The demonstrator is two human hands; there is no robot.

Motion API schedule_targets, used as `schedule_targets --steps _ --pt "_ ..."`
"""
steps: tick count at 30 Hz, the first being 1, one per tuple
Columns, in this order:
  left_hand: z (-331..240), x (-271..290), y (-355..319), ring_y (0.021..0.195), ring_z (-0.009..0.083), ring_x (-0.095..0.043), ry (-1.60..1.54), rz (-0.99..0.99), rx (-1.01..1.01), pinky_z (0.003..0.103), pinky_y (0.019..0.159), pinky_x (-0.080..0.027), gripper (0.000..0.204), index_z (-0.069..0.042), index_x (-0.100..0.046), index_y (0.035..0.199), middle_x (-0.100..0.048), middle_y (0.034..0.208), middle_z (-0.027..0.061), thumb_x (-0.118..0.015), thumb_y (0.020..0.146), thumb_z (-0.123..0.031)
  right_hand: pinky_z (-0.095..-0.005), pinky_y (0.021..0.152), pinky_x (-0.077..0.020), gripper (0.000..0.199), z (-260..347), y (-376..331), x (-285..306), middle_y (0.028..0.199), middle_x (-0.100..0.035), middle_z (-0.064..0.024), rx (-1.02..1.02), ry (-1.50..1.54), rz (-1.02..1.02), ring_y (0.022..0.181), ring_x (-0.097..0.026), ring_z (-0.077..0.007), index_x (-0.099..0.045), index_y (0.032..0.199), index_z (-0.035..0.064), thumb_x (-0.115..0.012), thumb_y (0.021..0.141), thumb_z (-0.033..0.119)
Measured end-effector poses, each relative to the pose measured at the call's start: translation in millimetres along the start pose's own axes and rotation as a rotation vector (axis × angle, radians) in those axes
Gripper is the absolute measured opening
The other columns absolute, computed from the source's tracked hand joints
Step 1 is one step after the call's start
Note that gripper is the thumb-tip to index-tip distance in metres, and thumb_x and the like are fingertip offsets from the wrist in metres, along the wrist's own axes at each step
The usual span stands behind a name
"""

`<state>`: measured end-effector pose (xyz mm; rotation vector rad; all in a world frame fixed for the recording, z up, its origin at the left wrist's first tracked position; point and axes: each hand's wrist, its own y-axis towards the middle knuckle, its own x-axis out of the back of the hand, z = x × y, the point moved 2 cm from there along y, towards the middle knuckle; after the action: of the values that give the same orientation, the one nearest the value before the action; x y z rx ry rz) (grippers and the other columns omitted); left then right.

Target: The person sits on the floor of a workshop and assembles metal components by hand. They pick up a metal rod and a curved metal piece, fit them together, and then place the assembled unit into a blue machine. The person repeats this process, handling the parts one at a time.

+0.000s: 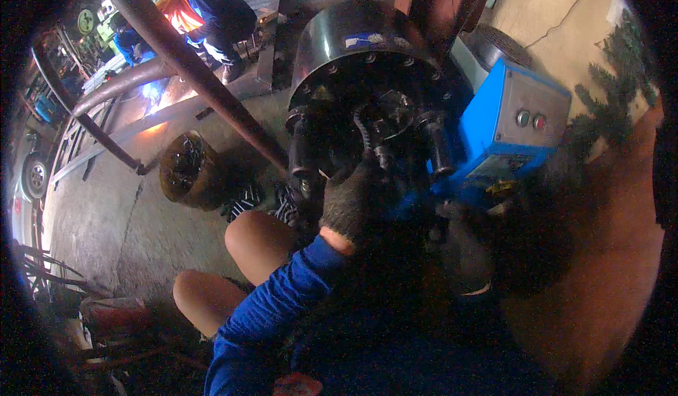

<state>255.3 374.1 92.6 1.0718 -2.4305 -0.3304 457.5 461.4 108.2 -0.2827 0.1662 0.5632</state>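
In front of me stands a black, drum-shaped machine (353, 36) with bolts round its face and two stubby dark cylinders (438, 152) at its lower sides. My left hand (349, 202), in a dark knit glove, is closed at the lower end of a short ribbed metal rod (363, 130) that points up into the machine's dark middle. Lower and to the right, my right hand (466, 251), also gloved, is curled beneath the blue control box (505, 127). Deep shadow hides what its fingers hold, if anything. A small yellow part (500, 187) lies just above it.
A round rusty container (189, 170) of dark metal pieces sits left, beside a heap of metal rods or bolts (246, 202). A thick pipe (191, 64) slants across the upper left. Beyond it a person (212, 18) bends near bright welding light (152, 92). Green branches (614, 85) hang right.
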Motion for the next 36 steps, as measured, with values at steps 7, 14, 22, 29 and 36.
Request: schedule_targets --steps 7,14,22,29,36 --pt "1.8 -18.0 29.0 0.095 0.0404 -0.068 0.286 0.083 0.0 0.047 0.083 -0.054 0.054 -0.009 -0.059 0.134 -0.073 0.105 0.0186 -0.072 0.083 -0.019 -0.0339 0.069 -0.0558 0.029 -14.2 9.8 13.8 0.103 -0.067 -0.0022 0.014 0.014 0.095 0.081 -0.063 -0.0157 -0.065 0.117 0.0089 -0.063 0.104 0.035" --pt "47.3 -5.7 66.6 0.103 0.0389 -0.068 0.089 0.145 0.044 0.049 0.089 -0.053 0.055 -0.011 -0.052 0.143 -0.072 0.113 0.0193 -0.063 0.094 -0.033 -0.0363 0.081 -0.0553 0.025 -48.5 44.7 45.9 0.106 -0.067 -0.0035 -0.027 -0.257 -0.015 0.088 -0.063 -0.0159 -0.065 0.118 0.0084 -0.063 0.102 0.027" --pt "71.8 6.7 85.9 0.104 0.0426 -0.069 0.461 0.028 -0.185 0.049 0.09 -0.054 0.036 -0.017 -0.066 0.129 -0.073 0.114 0.0187 -0.056 0.101 -0.036 -0.0373 0.086 -0.0543 0.026 -66.8 74.1 68.9 0.112 -0.066 -0.0055 0.181 -0.534 -0.056 0.095 -0.063 -0.0189 -0.064 0.121 0.0066 -0.063 0.101 0.022" --pt "77.4 17.1 100.3 0.102 0.0445 -0.069 0.555 0.078 -0.119 0.053 0.086 -0.055 0.034 -0.012 -0.068 0.124 -0.073 0.111 0.0202 -0.063 0.093 -0.027 -0.0374 0.091 -0.0534 0.028 -48.6 43.2 55.2 0.118 -0.065 -0.0072 0.14 -0.266 -0.018 0.1 -0.063 -0.0209 -0.063 0.125 0.0052 -0.062 0.101 0.019" --pt "107.0 -1.6 115.2 0.1 0.0462 -0.069 0.592 0.075 -0.051 0.053 0.086 -0.055 0.036 -0.011 -0.067 0.127 -0.073 0.106 0.0225 -0.063 0.093 -0.024 -0.0376 0.095 -0.0526 0.03 -10.0 11.8 36.1 0.123 -0.063 -0.0088 0.334 -0.007 0.005 0.105 -0.063 -0.023 -0.062 0.128 0.0039 -0.061 0.1 0.016"
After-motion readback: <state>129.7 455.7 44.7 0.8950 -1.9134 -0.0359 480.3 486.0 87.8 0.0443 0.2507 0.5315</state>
